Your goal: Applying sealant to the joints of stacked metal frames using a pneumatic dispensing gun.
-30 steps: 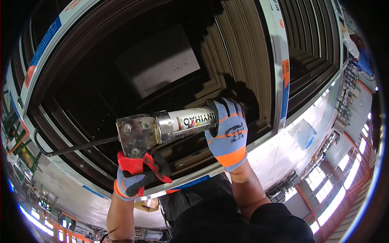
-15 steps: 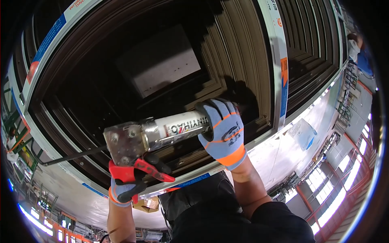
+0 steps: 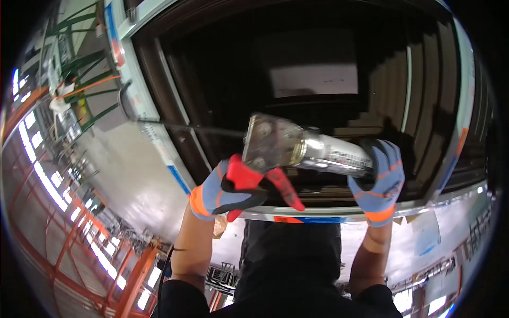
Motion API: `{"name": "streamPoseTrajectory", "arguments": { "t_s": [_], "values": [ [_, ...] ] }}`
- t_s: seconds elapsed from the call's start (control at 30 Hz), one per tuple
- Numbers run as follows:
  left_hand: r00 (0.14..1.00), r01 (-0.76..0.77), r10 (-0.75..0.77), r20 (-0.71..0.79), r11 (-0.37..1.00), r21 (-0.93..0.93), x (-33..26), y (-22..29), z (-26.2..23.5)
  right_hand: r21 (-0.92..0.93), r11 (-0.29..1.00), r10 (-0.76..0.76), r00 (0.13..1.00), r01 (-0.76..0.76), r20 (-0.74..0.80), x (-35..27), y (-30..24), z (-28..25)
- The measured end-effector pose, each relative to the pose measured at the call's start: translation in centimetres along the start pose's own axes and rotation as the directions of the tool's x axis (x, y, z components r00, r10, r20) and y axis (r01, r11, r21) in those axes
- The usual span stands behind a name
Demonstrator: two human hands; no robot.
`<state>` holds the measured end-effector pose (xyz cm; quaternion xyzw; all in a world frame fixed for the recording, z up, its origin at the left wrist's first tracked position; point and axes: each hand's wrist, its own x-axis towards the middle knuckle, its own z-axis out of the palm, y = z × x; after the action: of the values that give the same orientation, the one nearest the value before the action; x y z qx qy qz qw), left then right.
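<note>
A caulking gun (image 3: 273, 142) lies across in front of me above a dark panel, with a metal body, red handle and trigger. My left hand (image 3: 222, 193), in a blue-grey and black glove with an orange cuff, is closed round the red handle. My right hand (image 3: 379, 177), gloved alike, grips the far right end of the barrel, its fingers wrapped over the top. Between them shows the white printed sealant tube (image 3: 342, 153). A thin dark plunger rod (image 3: 196, 129) sticks out to the left, ending in a hook. The nozzle is hidden.
Beneath the gun is a dark stepped panel (image 3: 350, 119) in a pale frame (image 3: 159, 143) with blue and orange tape strips. A green metal rack (image 3: 87, 69) stands at the left. Near the front edge, a brown box (image 3: 220, 227) is partly visible on the floor.
My view has swung, so the panel and gun sit further right. The gun has tilted, its right end now lower than its left. Both hands keep their hold.
</note>
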<state>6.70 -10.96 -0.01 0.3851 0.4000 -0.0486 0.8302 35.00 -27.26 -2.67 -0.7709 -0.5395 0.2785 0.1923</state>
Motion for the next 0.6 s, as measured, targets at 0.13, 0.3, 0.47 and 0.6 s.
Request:
{"name": "streamPoseTrajectory", "arguments": {
  "t_s": [0.13,0.3,0.47,0.6],
  "values": [
    [0.958,0.186,-0.178,-0.226,0.982,0.013,-2.6,4.9,-1.6,-0.024,0.999,-0.049,0.989,0.046,-0.143,-0.4,-1.3,0.8],
    [0.931,-0.152,0.189,-0.311,0.979,0.139,-3.7,4.8,-2.7,-0.076,0.992,-0.115,0.961,0.099,-0.25,-0.5,-0.9,0.5],
    [0.928,0.002,0.015,-0.373,0.999,0.045,-4.8,4.4,-0.5,-0.076,0.987,-0.159,0.952,0.144,-0.261,-0.7,-1.2,0.3],
    [0.953,-0.079,0.114,-0.281,0.988,0.131,-6.4,3.1,0.8,-0.063,0.973,-0.23,0.931,0.221,-0.283,-1.4,-0.8,0.5]
  ]
}}
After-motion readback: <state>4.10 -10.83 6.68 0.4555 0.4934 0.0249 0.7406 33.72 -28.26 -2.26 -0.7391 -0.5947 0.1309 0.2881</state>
